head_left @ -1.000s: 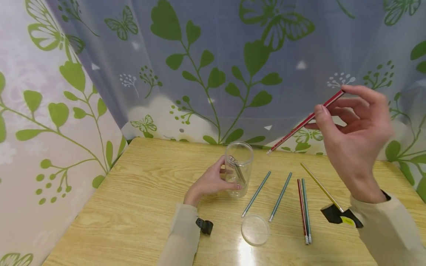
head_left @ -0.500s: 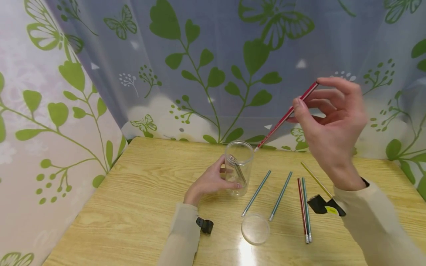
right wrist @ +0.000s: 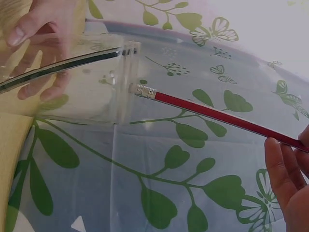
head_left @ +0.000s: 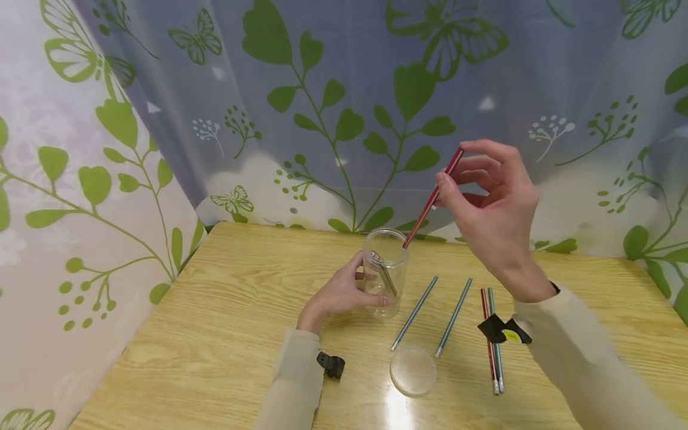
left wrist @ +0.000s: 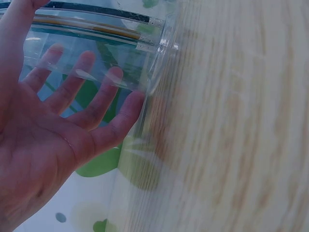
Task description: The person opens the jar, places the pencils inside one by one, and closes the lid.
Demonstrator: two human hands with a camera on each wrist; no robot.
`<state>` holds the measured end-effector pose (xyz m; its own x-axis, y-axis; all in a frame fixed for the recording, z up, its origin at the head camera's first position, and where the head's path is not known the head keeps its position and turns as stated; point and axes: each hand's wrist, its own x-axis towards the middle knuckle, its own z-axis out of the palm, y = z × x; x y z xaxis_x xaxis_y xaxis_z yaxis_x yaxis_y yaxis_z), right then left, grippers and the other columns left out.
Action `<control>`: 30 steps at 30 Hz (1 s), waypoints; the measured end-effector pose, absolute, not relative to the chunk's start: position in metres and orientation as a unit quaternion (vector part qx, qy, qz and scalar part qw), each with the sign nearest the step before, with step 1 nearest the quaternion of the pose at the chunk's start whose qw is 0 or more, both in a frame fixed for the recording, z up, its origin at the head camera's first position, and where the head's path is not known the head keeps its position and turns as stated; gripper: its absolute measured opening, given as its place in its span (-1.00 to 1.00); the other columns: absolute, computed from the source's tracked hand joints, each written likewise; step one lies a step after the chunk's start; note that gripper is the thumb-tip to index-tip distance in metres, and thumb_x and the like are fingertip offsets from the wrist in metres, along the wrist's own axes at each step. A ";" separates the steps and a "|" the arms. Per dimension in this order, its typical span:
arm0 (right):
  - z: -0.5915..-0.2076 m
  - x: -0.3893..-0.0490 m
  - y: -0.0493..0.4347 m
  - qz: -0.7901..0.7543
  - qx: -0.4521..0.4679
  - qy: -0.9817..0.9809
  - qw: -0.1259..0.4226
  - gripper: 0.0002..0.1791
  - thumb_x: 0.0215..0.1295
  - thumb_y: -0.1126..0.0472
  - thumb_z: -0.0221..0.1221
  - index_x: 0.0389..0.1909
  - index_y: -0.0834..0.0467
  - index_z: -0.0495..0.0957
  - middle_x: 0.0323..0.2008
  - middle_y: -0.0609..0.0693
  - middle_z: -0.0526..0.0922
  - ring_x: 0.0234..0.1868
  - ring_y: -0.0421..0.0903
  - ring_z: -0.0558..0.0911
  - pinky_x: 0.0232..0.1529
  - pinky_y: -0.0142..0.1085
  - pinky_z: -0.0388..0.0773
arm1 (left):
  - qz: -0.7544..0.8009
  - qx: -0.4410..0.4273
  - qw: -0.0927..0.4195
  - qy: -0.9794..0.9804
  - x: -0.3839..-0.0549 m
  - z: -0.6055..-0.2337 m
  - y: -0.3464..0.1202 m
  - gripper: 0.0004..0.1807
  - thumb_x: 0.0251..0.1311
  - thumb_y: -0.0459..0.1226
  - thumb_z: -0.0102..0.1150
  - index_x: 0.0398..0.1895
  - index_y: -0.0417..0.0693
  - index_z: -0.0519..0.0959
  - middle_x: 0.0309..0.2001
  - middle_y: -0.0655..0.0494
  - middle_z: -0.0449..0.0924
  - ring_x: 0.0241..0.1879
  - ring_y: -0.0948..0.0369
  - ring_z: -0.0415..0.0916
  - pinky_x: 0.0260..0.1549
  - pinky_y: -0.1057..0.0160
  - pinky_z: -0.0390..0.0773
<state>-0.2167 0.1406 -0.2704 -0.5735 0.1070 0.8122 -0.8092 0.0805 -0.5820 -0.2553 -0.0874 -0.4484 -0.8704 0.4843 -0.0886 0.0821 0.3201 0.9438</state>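
A clear plastic jar (head_left: 399, 272) stands on the table, and my left hand (head_left: 341, 291) grips it from the left with fingers and thumb around its side. Pencils (head_left: 387, 279) lean inside; in the left wrist view a dark, a yellow (left wrist: 91, 25) and a teal one show, eraser ends down. My right hand (head_left: 494, 209) pinches a red pencil (head_left: 433, 196) near its upper end, above and right of the jar. The pencil slants down, and in the right wrist view its eraser end (right wrist: 145, 91) is at the jar's rim (right wrist: 128, 82).
Two blue pencils (head_left: 414, 313) (head_left: 454, 318) lie right of the jar. A red pencil (head_left: 491, 364) and a teal pencil (head_left: 498, 361) lie side by side, partly under the right wrist strap. A round clear lid (head_left: 412, 371) lies in front. A patterned curtain (head_left: 344, 119) hangs behind the table (head_left: 215, 334).
My right hand has moved left with the red pencil, bringing its eraser end to the jar's rim and tilting it steeper. The right arm now covers the yellow pencil. My left hand stays put.
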 end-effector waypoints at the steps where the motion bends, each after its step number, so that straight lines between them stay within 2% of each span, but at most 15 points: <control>1: -0.272 -0.217 0.140 0.614 0.277 -0.642 0.367 -0.53 0.18 0.58 0.28 0.14 0.42 0.47 -0.31 -0.09 0.71 -0.34 -0.16 0.74 -0.34 -0.39 0.72 | 0.555 0.179 0.182 0.792 -0.255 -0.448 -0.087 -0.14 0.01 -0.12 0.61 0.35 0.48 0.32 0.34 0.17 0.44 0.34 0.02 0.44 0.04 0.01 0.65; 8: -0.281 -0.219 0.139 0.578 0.281 -0.684 0.345 -0.53 0.19 0.59 0.28 0.15 0.43 0.47 -0.29 -0.23 0.70 -0.34 -0.25 0.73 -0.31 -0.41 0.72 | 0.556 0.185 0.182 0.789 -0.255 -0.449 -0.087 -0.07 0.03 -0.13 0.59 0.46 0.27 0.26 0.35 0.13 0.44 0.36 -0.01 0.43 0.06 0.00 0.65; 11: -0.286 -0.219 0.138 0.563 0.285 -0.700 0.334 -0.53 0.19 0.59 0.29 0.15 0.39 0.50 -0.29 -0.28 0.69 -0.36 -0.29 0.72 -0.31 -0.43 0.71 | 0.555 0.185 0.182 0.790 -0.255 -0.449 -0.087 -0.05 0.03 -0.12 0.59 0.47 0.32 0.25 0.36 0.14 0.44 0.36 0.00 0.43 0.07 0.00 0.64; 17: -0.297 -0.220 0.133 0.523 0.296 -0.736 0.312 -0.55 0.22 0.53 0.32 0.14 0.26 0.58 -0.30 0.06 0.74 -0.34 -0.35 0.72 -0.31 -0.50 0.68 | 0.558 0.182 0.180 0.790 -0.256 -0.452 -0.088 0.02 0.01 -0.11 0.61 0.48 0.61 0.19 0.39 0.17 0.41 0.38 0.00 0.42 0.11 -0.01 0.63; 19: -0.301 -0.221 0.132 0.512 0.300 -0.744 0.307 -0.55 0.22 0.51 0.33 0.13 0.24 0.59 -0.30 0.13 0.75 -0.32 -0.37 0.71 -0.31 -0.51 0.68 | 0.559 0.184 0.179 0.789 -0.256 -0.453 -0.088 0.02 0.01 -0.10 0.61 0.48 0.62 0.18 0.40 0.18 0.40 0.38 -0.01 0.41 0.13 -0.01 0.62; 24: -0.311 -0.222 0.130 0.483 0.301 -0.766 0.299 -0.56 0.21 0.48 0.35 0.12 0.22 0.60 -0.29 0.09 0.76 -0.29 -0.43 0.68 -0.32 -0.56 0.64 | 0.561 0.188 0.178 0.786 -0.256 -0.453 -0.088 0.05 0.02 -0.10 0.60 0.50 0.65 0.15 0.40 0.20 0.40 0.38 0.00 0.41 0.13 -0.01 0.61; 30: -0.321 -0.225 0.129 0.476 0.330 -0.763 0.285 -0.57 0.19 0.53 0.34 0.09 0.27 0.59 -0.28 0.09 0.76 -0.28 -0.36 0.68 -0.25 -0.52 0.66 | 0.564 0.196 0.176 0.783 -0.257 -0.451 -0.088 0.01 0.02 -0.12 0.60 0.48 0.60 0.19 0.35 0.23 0.44 0.33 0.06 0.46 0.13 0.04 0.62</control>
